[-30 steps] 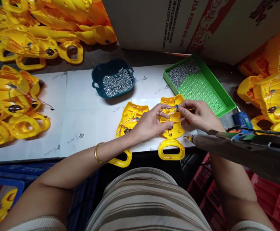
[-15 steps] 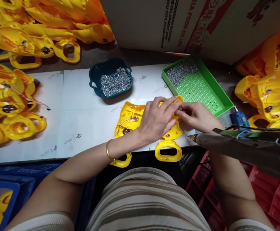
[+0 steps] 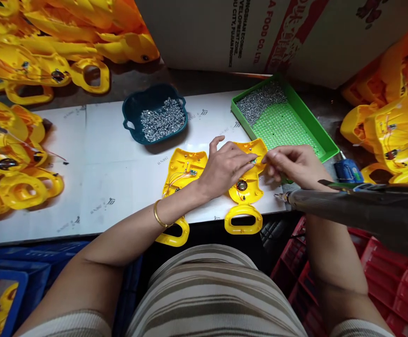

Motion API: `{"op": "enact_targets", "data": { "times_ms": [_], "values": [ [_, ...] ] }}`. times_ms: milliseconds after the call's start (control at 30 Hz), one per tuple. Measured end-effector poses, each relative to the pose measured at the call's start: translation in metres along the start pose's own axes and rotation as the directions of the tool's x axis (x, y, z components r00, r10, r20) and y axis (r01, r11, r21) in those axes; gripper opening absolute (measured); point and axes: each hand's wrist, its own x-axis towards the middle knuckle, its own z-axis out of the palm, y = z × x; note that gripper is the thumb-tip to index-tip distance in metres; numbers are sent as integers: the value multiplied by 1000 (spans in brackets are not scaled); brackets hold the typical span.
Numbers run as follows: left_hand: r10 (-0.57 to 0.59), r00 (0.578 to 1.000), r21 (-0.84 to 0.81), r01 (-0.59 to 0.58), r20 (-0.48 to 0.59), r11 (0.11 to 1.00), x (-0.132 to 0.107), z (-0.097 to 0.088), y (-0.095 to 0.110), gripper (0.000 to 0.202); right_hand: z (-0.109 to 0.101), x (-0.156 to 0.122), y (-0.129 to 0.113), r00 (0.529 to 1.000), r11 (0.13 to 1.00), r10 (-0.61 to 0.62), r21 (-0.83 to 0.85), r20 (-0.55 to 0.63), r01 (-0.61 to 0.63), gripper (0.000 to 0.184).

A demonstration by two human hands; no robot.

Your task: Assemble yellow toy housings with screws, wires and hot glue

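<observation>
A yellow plastic shell half [image 3: 250, 191] with a handle loop lies at the table's front edge, its inside facing up, with a small round speaker in it. My left hand [image 3: 221, 167] rests over this shell, fingers stretched out, the fingertips at a small circuit board [image 3: 253, 160]. My right hand [image 3: 291, 164] is at the shell's right edge, thumb and fingers pinched together; whatever they hold is too small to make out. Partly under my left wrist lies a second yellow shell half [image 3: 180, 169] with thin wires and a board.
A dark teal basket [image 3: 131, 105] and a green tray [image 3: 316, 125], both with small metal screws, stand behind the shells. A power screwdriver [image 3: 330, 206] crosses above my right forearm. More yellow shells [image 3: 18, 154] are piled left and right. A large carton [image 3: 197, 37] stands behind.
My right hand has drawn slightly right, away from my left hand. My left hand has shifted left, uncovering the speaker and board in the right shell. The view has shifted slightly.
</observation>
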Motion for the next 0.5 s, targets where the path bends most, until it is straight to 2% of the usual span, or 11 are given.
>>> {"op": "enact_targets", "data": {
  "times_ms": [100, 167, 233, 300, 367, 433, 500],
  "values": [
    [-18, 1000, -5, 18, 11, 1000, 0, 0, -2, 23, -10, -12, 18, 990, 968, -57, 236, -132, 87, 47],
    [-21, 1000, 20, 21, 12, 1000, 0, 0, -3, 22, -15, -23, 31, 986, 925, -130, 344, -108, 160, 60],
    [-25, 1000, 69, 25, 5, 997, 0, 0, -3, 20, -17, -34, 41, 957, 870, -276, 401, -83, 286, 61],
    [-31, 999, 128, 32, -6, 991, 0, 1, -3, 18, -17, -44, 47, 901, 807, -427, 417, -75, 417, 51],
    [-34, 999, 182, 35, -12, 983, 0, 3, -3, 17, -15, -54, 47, 842, 758, -535, 404, -62, 512, 51],
    [-39, 999, 217, 41, -13, 975, 0, 5, -3, 16, -10, -63, 43, 819, 751, -563, 349, -105, 561, 58],
    [-45, 999, 234, 47, -12, 971, 1, 6, -3, 16, -4, -71, 35, 825, 781, -531, 268, -193, 565, 61]
  ]
}}
